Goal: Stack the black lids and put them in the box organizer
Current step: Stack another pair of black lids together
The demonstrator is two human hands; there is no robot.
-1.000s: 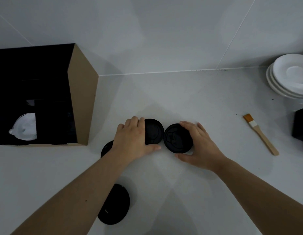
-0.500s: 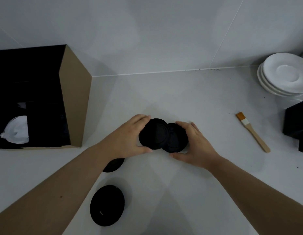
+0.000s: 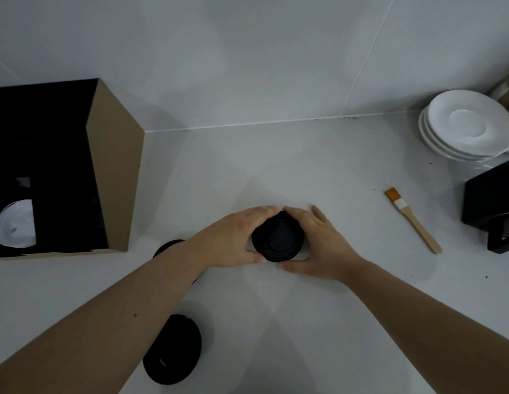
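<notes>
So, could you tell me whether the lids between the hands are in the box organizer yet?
Out: the lids sit on the counter.

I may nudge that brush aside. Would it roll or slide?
Probably slide: the brush has a flat-looking wooden handle lying flat on the counter. Likely light and stiff, given its thin handle; the bristle end may drag a little.

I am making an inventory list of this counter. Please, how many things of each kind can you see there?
Round black plastic lids: 3 visible (whether the held one is a stack cannot be told;; partly hidden)
White ceramic saucers: 3
Wooden-handled pastry brush: 1
Cardboard box organizer: 1
Black box-shaped object: 1
Total: 9
</notes>
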